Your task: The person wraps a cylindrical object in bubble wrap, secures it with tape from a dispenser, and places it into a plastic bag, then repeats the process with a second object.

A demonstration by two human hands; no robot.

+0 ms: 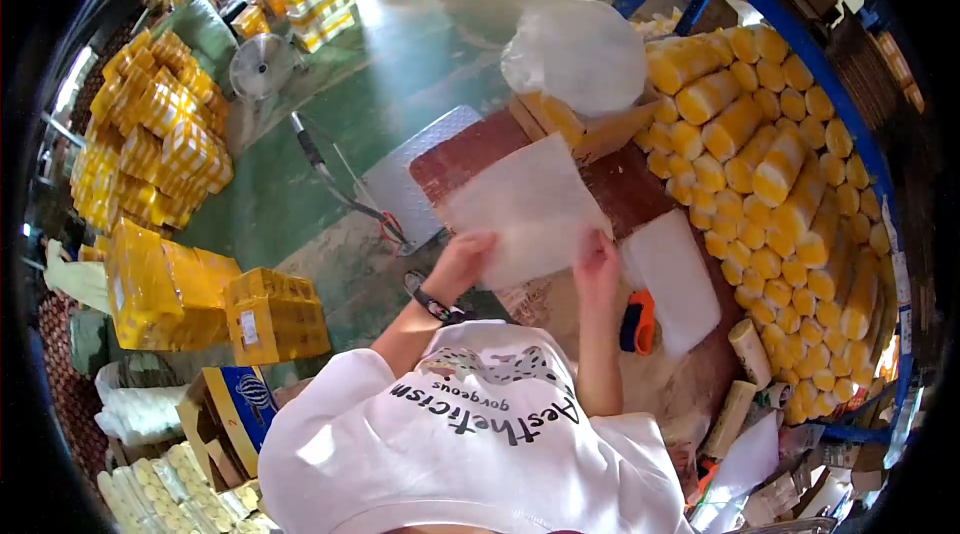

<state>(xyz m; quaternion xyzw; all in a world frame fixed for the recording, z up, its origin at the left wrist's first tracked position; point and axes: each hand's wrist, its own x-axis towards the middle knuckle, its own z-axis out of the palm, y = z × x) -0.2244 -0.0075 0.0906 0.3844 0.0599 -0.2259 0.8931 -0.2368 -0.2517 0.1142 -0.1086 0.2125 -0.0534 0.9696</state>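
Observation:
A translucent whitish sheet or flat bag [530, 204] is held up in front of my body, above a reddish-brown board [470, 156]. My left hand [470, 259], with a dark watch on the wrist, is closed on its lower left edge. At the lower right edge, my right hand [597, 259] grips the same sheet. A second white stack of sheets [672, 279] lies to the right. Beside it rests an orange and black object [637, 322]. Beyond the sheet stands an open cardboard box [590, 129] with a large white plastic roll or bag [575, 54] on top.
Yellow-ended rolls [780, 194] are piled at the right inside a blue frame [850, 99]. Yellow-taped boxes [165, 289] stand at the left. A fan [262, 66], a metal platform [425, 169] with a black handle [320, 159], and a blue-and-yellow carton [240, 409] are around.

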